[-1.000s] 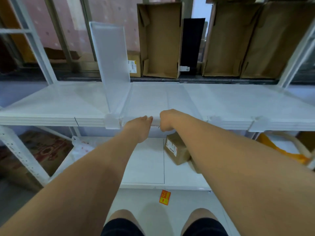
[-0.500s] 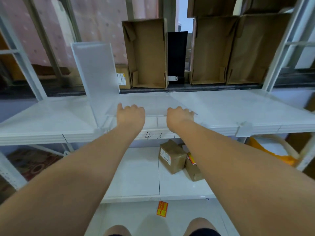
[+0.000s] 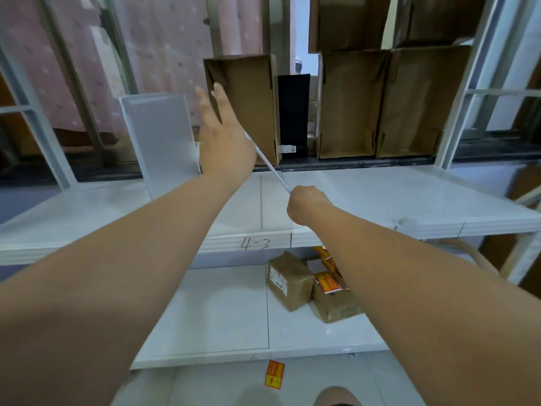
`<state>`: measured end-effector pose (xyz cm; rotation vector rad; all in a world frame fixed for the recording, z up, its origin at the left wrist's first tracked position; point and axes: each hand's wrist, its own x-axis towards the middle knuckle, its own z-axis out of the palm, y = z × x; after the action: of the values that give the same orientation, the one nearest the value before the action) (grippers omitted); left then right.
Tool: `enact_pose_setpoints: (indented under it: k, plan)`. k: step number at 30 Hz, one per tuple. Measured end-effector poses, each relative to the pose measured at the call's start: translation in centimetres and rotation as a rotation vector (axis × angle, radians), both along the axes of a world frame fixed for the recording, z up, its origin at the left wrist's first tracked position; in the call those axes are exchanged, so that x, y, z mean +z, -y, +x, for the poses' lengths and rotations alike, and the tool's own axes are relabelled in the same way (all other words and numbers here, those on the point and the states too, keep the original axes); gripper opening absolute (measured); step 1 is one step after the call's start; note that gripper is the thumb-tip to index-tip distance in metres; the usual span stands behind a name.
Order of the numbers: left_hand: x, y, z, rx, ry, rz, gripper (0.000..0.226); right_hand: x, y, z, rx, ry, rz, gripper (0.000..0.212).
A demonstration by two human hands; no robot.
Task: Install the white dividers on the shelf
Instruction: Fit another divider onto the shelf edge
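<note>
Upper shelf, left part: a standing divider (image 3: 159,142), a translucent white panel, rises upright from the white upper shelf (image 3: 380,200), its long edge running from front to back.
Held divider: a second white panel, the held divider (image 3: 270,168), is seen edge-on as a thin pale line. It slants from the left hand down to the right hand, above the middle of the upper shelf and just right of the standing divider.
Left hand: the left hand (image 3: 225,139) is raised, fingers straight and close together, its palm side laid against the upper part of the held divider. The fingertips are blurred.
Right hand: the right hand (image 3: 304,205) is a closed fist wrapped round the lower end of the held divider, just above the shelf surface.
Front rail: a handwritten marking "4-3" (image 3: 254,244) sits on the front edge of the upper shelf, below the two hands.
Behind the shelf: open cardboard boxes (image 3: 246,106) stand on end in a row, with a black panel (image 3: 293,112) between two of them.
Lower shelf: two brown parcels (image 3: 289,279) with orange-and-white stickers lie touching on the white lower shelf (image 3: 219,312).
Floor: an orange label (image 3: 274,374) lies just in front of the lower shelf.
</note>
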<state>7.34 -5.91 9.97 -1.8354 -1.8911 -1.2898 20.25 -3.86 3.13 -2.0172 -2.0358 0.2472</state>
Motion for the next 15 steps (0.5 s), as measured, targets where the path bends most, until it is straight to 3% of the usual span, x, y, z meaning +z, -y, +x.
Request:
enact_pose_setpoints:
  k: [2, 5, 12, 15]
  plan:
    - [-0.3, 0.4, 1.7, -0.179, 0.232, -0.049, 0.086, 0.5, 0.1, 0.0, -0.006, -0.031, -0.003, 0.036]
    - [-0.9, 0.7, 3.9, -0.323, 0.301, -0.051, 0.082, 1.2, 0.3, 0.6, -0.013, -0.104, -0.001, 0.037]
    - [-2.3, 0.7, 7.4, -0.539, 0.058, -0.356, 0.077, 1.2, -0.2, 3.5, -0.083, -0.223, 0.034, 0.017]
    - [-3.4, 0.0, 7.8, -0.618, -0.088, -0.515, 0.078, 1.1, -0.1, 4.9, -0.135, -0.311, 0.083, 0.023]
